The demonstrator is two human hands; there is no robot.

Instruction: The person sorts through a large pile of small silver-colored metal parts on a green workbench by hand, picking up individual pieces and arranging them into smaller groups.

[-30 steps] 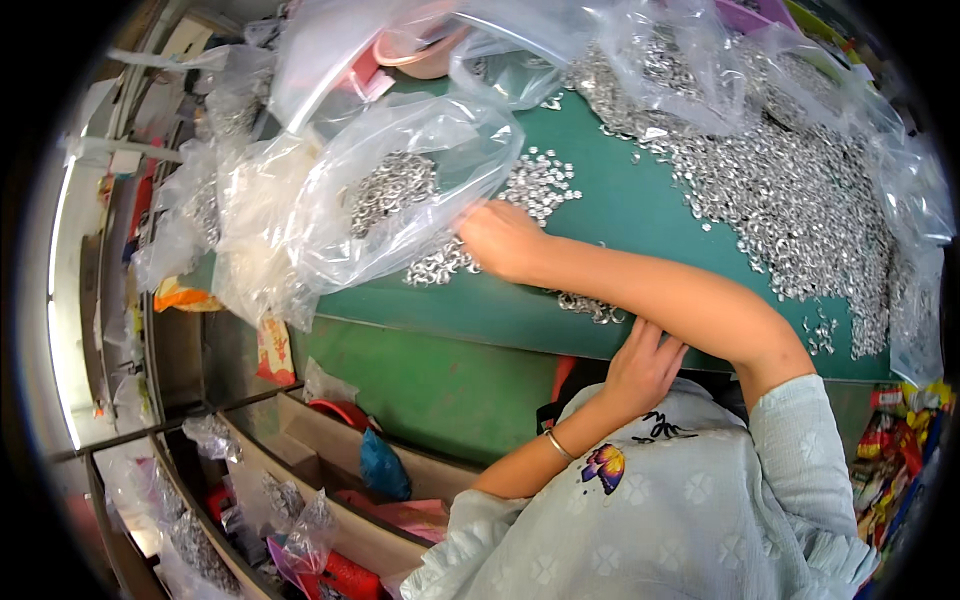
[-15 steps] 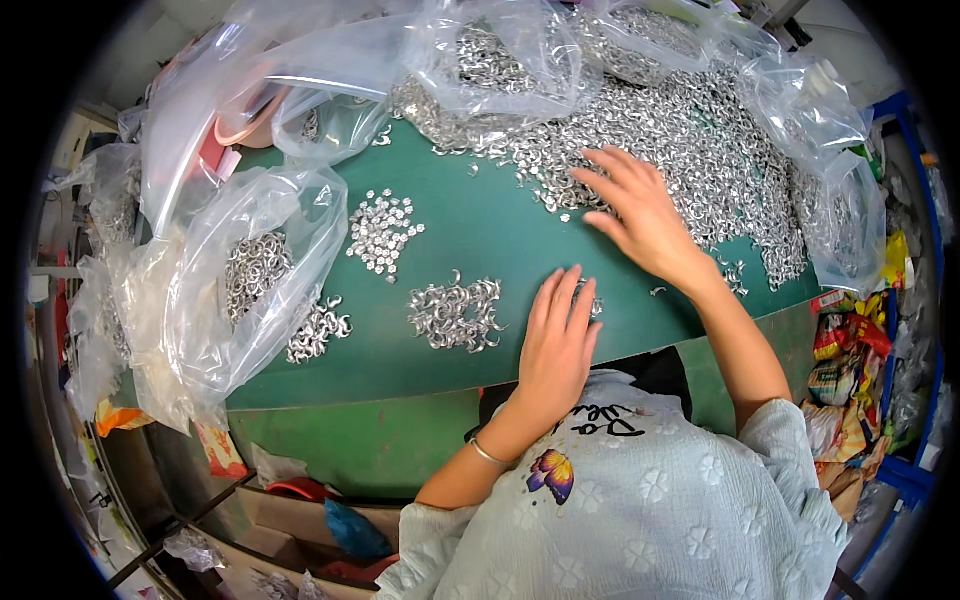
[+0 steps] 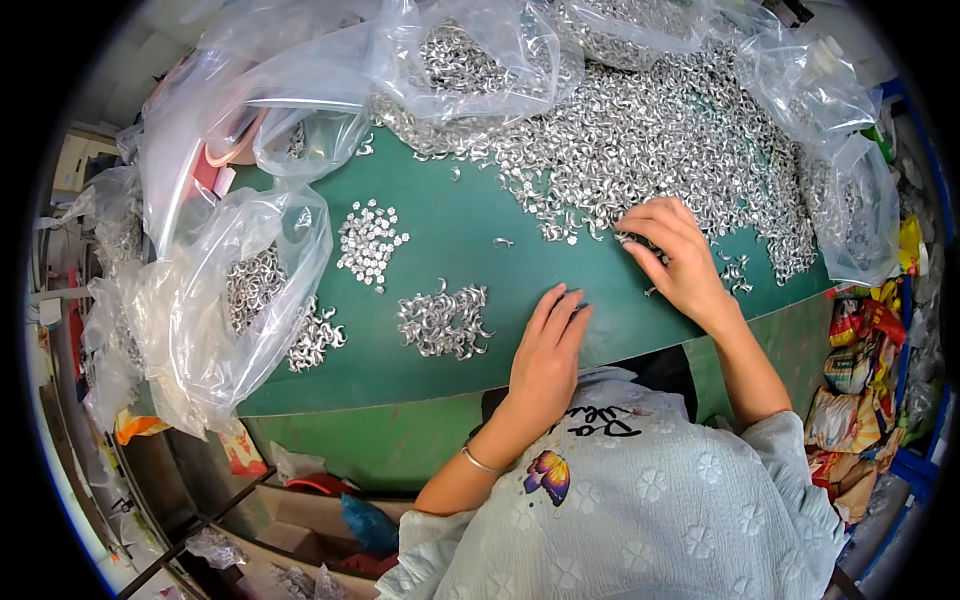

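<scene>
My left hand point(image 3: 547, 350) rests near the table's front edge, its fingers stretched out over the green tabletop with no piece visible in them. On the right, the fingers of my right hand point(image 3: 680, 255) bend together at the near edge of a large heap of small silvery curved metal pieces point(image 3: 640, 140). A curved metal piece point(image 3: 625, 238) shows between its thumb and forefinger. Left of my left hand lies a small pile of curved metal pieces point(image 3: 443, 320). Behind that is a group of small flower-shaped metal pieces point(image 3: 371, 242). One loose curved piece point(image 3: 503, 242) lies mid-table.
A clear plastic bag point(image 3: 300, 220) with metal pieces lies open at the left, pieces spilling point(image 3: 316, 336) beside it. More clear bags point(image 3: 480, 75) stand along the back, and another clear bag point(image 3: 850, 215) at the right. A pink container point(image 3: 207, 172) is back left.
My right hand has moved nearer and slightly right, its fingers drawn in. My left hand has shifted slightly left, and the pieces beside its fingers no longer show there. A loose piece now lies mid-table.
</scene>
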